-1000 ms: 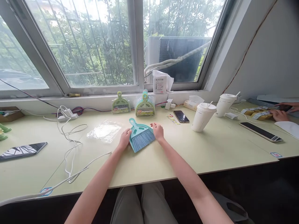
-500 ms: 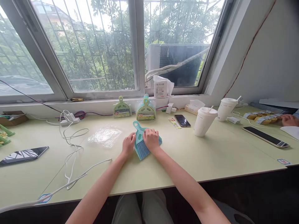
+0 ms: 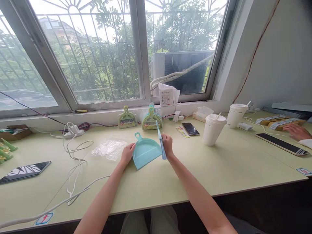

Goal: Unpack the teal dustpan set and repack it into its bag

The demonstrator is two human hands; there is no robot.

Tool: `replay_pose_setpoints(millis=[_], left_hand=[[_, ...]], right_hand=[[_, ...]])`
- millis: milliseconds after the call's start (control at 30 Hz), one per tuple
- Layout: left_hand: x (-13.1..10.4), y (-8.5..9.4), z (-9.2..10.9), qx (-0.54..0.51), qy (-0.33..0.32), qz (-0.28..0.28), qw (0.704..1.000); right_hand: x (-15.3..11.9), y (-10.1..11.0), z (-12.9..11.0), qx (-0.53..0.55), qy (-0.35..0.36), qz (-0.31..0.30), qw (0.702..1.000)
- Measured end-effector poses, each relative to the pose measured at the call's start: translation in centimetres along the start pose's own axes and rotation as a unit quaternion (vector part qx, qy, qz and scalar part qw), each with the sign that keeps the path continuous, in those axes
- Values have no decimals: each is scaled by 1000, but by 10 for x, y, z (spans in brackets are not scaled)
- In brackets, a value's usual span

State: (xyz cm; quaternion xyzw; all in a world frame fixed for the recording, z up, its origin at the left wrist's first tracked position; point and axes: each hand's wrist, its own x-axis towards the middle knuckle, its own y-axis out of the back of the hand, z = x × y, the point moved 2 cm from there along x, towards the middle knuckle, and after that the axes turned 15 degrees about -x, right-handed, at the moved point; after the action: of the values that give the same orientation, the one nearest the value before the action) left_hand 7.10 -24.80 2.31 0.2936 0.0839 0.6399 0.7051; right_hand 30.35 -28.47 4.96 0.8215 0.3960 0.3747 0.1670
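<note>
The small blue brush is pinched edge-up in the closed grip of the right hand, just beside the blue dustpan, which is lying flat on the bench and is steadied at its left edge by the left hand, fingers curled against it. A clear plastic bag is seen nearby.

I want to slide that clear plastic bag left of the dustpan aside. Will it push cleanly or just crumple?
The clear plastic bag looks thin and wrinkled, so it would probably crumple and fold, not slide as one piece. It lies flat and seems empty, so likely very light. The left hand, resting on the dustpan, is nearest.
</note>
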Motion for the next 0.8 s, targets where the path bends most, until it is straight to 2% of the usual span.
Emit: replay_pose_setpoints(millis=[133,233,333,467,533,667,800], left_hand=[[4,19,-16,56,46,20,997],[4,24,-22,52,36,42,997],[4,26,-25,39,21,81,996],[4,29,-25,36,20,118,992],[3,28,-23,50,34,107,992],[-1,25,-18,99,67,51,992],[-2,25,-18,106,63,64,990]], right_hand=[[17,19,24,-198,1,0,980],[19,15,43,-306,2,-29,952],[16,7,52,-357,11,-56,932],[9,1,46,-380,32,-57,923],[5,-3,41,-373,37,-77,924],[1,-11,39,-344,22,-116,932],[4,-12,42,-300,-10,-160,940]])
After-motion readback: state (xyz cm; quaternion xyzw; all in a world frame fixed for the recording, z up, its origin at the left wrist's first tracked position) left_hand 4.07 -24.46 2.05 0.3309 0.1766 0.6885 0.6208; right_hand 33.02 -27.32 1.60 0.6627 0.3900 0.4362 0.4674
